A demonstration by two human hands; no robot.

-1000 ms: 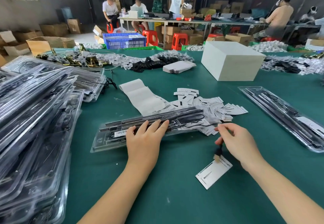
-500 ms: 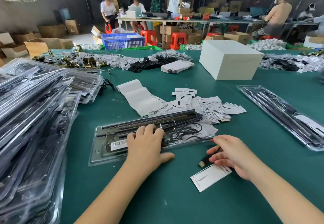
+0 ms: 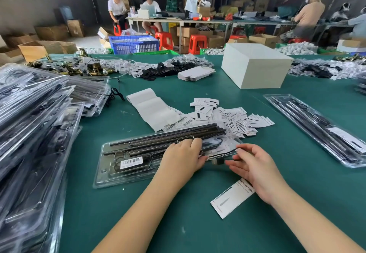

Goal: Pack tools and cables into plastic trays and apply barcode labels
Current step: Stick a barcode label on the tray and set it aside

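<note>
I am pressing my left hand flat on the clear plastic tray, fingers spread across the black rods seated in it. The tray is lying on the green bench directly ahead, and compared with a second ago it is sitting nearer to me. My right hand is now reaching the tray's right end with fingers loosely extended; a moment ago it was pinching a small black plug clear of the tray, and now that plug is lying at the tray's edge between my two hands. I cannot tell whether the fingertips are touching it. A barcode label is already fixed on the tray's left section. The white printed card is lying loose on the bench under my right wrist, not yet in the tray. Judgement: the cable end is being tucked in, and the card is the remaining item before this tray is complete.
</note>
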